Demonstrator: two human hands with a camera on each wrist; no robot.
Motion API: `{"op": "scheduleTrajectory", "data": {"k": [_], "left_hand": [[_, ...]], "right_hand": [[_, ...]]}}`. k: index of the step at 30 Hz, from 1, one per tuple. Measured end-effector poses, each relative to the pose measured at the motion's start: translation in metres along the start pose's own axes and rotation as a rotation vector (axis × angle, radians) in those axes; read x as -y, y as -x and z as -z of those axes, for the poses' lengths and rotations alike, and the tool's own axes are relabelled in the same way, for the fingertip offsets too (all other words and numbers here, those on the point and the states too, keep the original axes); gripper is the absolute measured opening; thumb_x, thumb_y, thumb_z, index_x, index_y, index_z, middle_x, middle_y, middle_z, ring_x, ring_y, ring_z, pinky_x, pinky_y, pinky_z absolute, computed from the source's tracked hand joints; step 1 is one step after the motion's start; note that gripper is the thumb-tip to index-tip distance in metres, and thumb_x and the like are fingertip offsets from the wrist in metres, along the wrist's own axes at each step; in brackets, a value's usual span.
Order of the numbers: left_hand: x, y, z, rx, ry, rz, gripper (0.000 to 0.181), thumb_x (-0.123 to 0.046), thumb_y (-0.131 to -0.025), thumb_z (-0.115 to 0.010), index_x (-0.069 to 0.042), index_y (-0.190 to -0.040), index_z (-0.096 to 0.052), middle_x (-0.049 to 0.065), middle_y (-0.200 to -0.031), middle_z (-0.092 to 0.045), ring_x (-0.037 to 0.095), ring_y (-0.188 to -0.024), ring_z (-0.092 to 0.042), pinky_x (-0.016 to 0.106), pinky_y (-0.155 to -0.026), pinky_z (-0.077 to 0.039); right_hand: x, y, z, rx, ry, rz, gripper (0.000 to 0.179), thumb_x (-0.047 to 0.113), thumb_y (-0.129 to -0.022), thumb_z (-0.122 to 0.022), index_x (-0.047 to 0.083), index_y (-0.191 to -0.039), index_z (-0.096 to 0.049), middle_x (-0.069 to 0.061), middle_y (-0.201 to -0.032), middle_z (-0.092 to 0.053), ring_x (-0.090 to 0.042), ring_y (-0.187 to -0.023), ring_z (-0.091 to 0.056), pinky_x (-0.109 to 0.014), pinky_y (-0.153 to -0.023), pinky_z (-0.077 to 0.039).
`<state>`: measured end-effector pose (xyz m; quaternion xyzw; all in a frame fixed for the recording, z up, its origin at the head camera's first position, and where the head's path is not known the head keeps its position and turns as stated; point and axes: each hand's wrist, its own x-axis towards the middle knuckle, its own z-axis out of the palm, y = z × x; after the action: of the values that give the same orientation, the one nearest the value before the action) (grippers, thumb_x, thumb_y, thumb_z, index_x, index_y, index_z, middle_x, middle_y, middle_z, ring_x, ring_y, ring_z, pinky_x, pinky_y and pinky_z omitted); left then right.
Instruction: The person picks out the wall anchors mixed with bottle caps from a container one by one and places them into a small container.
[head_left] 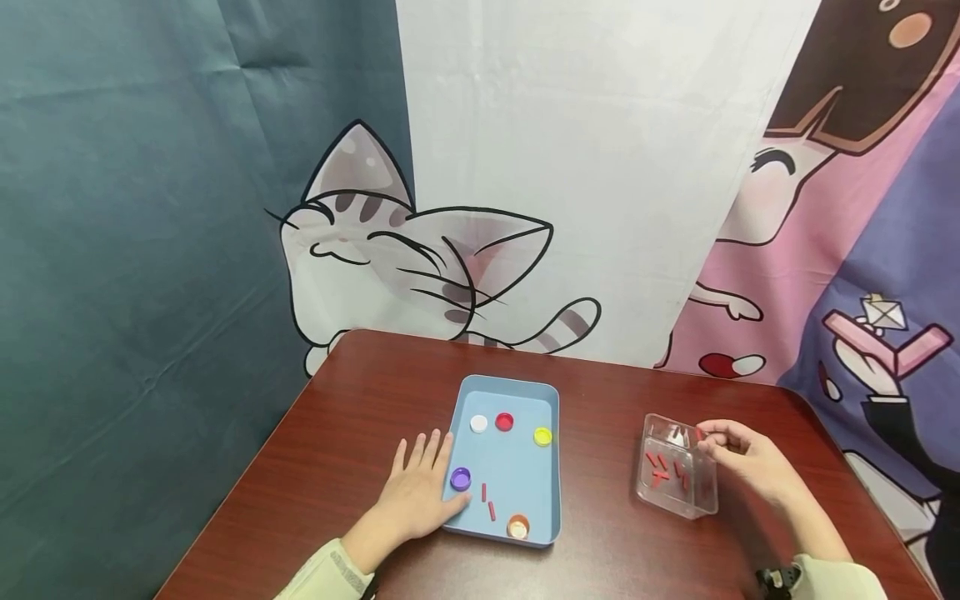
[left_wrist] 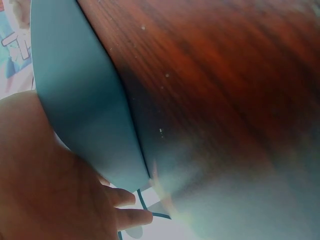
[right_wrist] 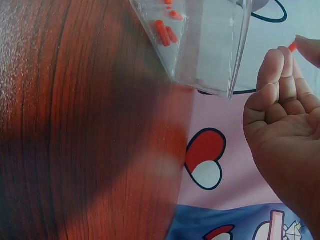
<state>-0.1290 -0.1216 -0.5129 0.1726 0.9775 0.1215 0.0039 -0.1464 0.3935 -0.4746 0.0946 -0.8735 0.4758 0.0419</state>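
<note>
My left hand (head_left: 416,496) rests with straight, spread fingers on the left rim of a light blue tray (head_left: 513,454); its thumb reaches inside. My right hand (head_left: 753,467) pinches a small red stick (right_wrist: 292,47) between thumb and fingertips, at the right rim of a clear plastic box (head_left: 678,500). Several red sticks (right_wrist: 163,33) lie loose in that box. Two more red sticks (head_left: 492,511) are in the tray's lower left part, near a purple cap (head_left: 461,478). In the left wrist view, the tray's outer wall (left_wrist: 85,85) stands beside the hand.
Also in the tray are a white cap (head_left: 478,424), a red cap (head_left: 505,422), a yellow cap (head_left: 542,437) and an orange round piece (head_left: 518,526) with a pale inside. Everything stands on a brown wooden table (head_left: 600,550). A printed cloth (head_left: 600,167) hangs behind it.
</note>
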Motion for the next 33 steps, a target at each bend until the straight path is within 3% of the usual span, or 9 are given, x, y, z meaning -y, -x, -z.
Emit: {"op": "scheduleTrajectory", "data": {"k": [8, 17, 24, 30, 33], "left_hand": [[-0.002, 0.001, 0.004, 0.009, -0.003, 0.004, 0.094, -0.061, -0.092, -0.058, -0.002, -0.158, -0.029, 0.023, -0.162, -0.030, 0.044, -0.150, -0.027, 0.065, -0.120, -0.012], [-0.002, -0.002, 0.005, 0.012, -0.008, 0.003, 0.094, -0.062, -0.092, -0.058, -0.002, -0.159, -0.029, 0.023, -0.162, -0.030, 0.044, -0.150, -0.026, 0.064, -0.120, -0.012], [-0.001, -0.001, 0.003, 0.012, 0.000, 0.006, 0.094, -0.062, -0.092, -0.058, -0.002, -0.159, -0.029, 0.023, -0.162, -0.030, 0.044, -0.150, -0.026, 0.065, -0.120, -0.012], [-0.001, 0.000, 0.003, 0.016, -0.006, 0.008, 0.094, -0.062, -0.092, -0.058, -0.002, -0.159, -0.029, 0.023, -0.162, -0.030, 0.044, -0.150, -0.026, 0.065, -0.120, -0.012], [-0.002, 0.000, 0.004, 0.018, -0.005, 0.010, 0.094, -0.062, -0.092, -0.058, -0.003, -0.159, -0.028, 0.023, -0.162, -0.030, 0.044, -0.150, -0.026, 0.064, -0.120, -0.012]], "right_hand": [[-0.001, -0.001, -0.002, -0.010, -0.014, 0.010, 0.030, 0.006, -0.097, -0.066, -0.008, -0.122, -0.059, -0.003, -0.091, -0.072, -0.009, -0.081, -0.067, -0.019, -0.070, -0.053], [0.025, -0.005, -0.026, 0.011, 0.011, 0.016, 0.031, 0.012, -0.098, -0.067, -0.006, -0.123, -0.060, 0.007, -0.090, -0.070, -0.007, -0.080, -0.066, -0.025, -0.067, -0.051], [0.040, -0.010, -0.045, 0.037, -0.020, 0.079, 0.029, 0.008, -0.097, -0.067, -0.006, -0.121, -0.061, -0.004, -0.091, -0.069, -0.010, -0.077, -0.065, -0.022, -0.067, -0.051], [0.050, -0.012, -0.059, 0.070, -0.068, 0.062, 0.028, 0.011, -0.096, -0.069, 0.000, -0.121, -0.062, -0.015, -0.089, -0.065, -0.010, -0.063, -0.059, -0.032, -0.048, -0.049], [0.055, -0.013, -0.065, 0.078, -0.079, 0.040, 0.027, 0.015, -0.096, -0.071, 0.006, -0.120, -0.063, -0.013, -0.086, -0.064, -0.013, -0.057, -0.055, -0.035, -0.041, -0.045]]}}
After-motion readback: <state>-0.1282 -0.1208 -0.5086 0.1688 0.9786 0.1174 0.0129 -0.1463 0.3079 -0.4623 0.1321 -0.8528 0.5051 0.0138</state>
